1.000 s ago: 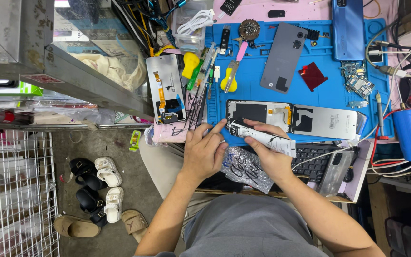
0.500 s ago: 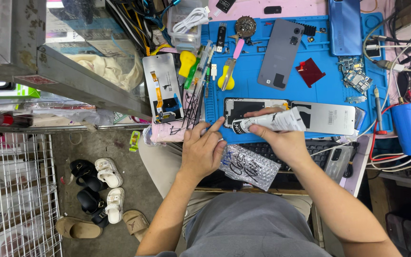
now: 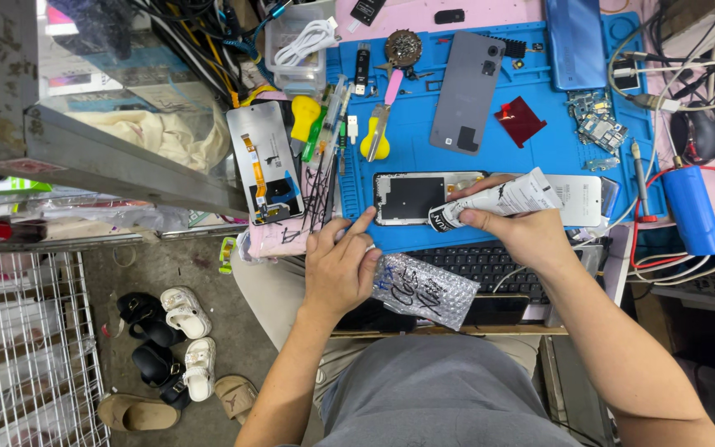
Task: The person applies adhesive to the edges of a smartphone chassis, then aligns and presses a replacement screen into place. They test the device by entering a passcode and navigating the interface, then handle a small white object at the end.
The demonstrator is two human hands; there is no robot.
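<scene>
Grey concrete floor (image 3: 167, 265) near left, white wire rack (image 3: 10, 348) at the edge, sandals (image 3: 177, 348) scattered, glass counter (image 3: 109, 91) far left.

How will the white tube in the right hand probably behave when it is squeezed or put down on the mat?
The white tube looks creased and partly flattened, so it is probably soft and yields under the right hand. It seems light. Being flattened, it would likely lie still on the blue mat rather than roll.

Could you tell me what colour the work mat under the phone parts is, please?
The work mat is bright blue, seen in the head view.
</scene>
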